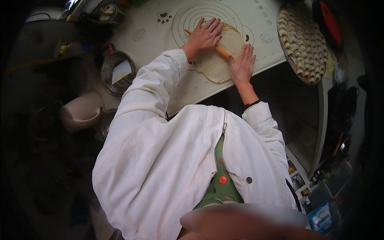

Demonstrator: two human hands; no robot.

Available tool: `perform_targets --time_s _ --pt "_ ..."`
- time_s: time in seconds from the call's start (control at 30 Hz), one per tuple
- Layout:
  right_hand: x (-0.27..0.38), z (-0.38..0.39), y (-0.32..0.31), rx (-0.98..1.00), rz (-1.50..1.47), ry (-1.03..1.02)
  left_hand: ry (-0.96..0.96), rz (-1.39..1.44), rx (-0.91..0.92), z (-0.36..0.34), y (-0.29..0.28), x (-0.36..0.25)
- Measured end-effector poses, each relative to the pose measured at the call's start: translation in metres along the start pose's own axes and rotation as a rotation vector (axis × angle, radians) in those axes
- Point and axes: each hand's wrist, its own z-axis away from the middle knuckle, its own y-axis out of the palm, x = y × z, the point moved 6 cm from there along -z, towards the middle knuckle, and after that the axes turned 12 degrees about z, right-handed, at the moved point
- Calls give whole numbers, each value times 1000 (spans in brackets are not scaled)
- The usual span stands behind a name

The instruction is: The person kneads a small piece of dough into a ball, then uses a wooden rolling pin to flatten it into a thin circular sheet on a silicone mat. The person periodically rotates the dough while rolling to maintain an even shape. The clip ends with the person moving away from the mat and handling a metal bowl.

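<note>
A wooden rolling pin (222,52) lies diagonally across a thin, oval sheet of pale dough (213,71) on a printed white mat (156,32). My left hand (204,37) rests over the pin's upper left part, fingers stretched out flat and pointing away from me. Lower on the right, my right hand (242,66) lies over the pin's other end, its fingers straight and lightly floured. Both palms hide parts of the pin where they touch it.
At right, a round tray (300,44) holds rows of dumplings, beside a red-and-black pan (331,22). A metal bowl with a white scraper (122,72) and a beige kettle (80,112) stand at left. The mat's near edge runs diagonally past my body.
</note>
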Motion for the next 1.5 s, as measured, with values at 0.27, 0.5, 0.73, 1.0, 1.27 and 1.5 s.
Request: perform_targets --time_s 0.27,0.5,0.73,1.0,1.27,1.5 --pt "49 65 -28 127 -43 -162 -102 194 155 91 -25 -10" --pt "8 10 -12 7 -20 124 -107 171 -33 45 -23 23" --pt "39 31 -9 -2 48 23 -112 72 -32 69 -24 24" --pt "63 66 -22 97 18 -87 -153 2 63 104 -29 17" --pt "80 98 -31 114 -93 -175 -157 3 87 131 -35 11" --pt "80 114 -35 -12 -53 -335 -117 82 167 151 -35 13"
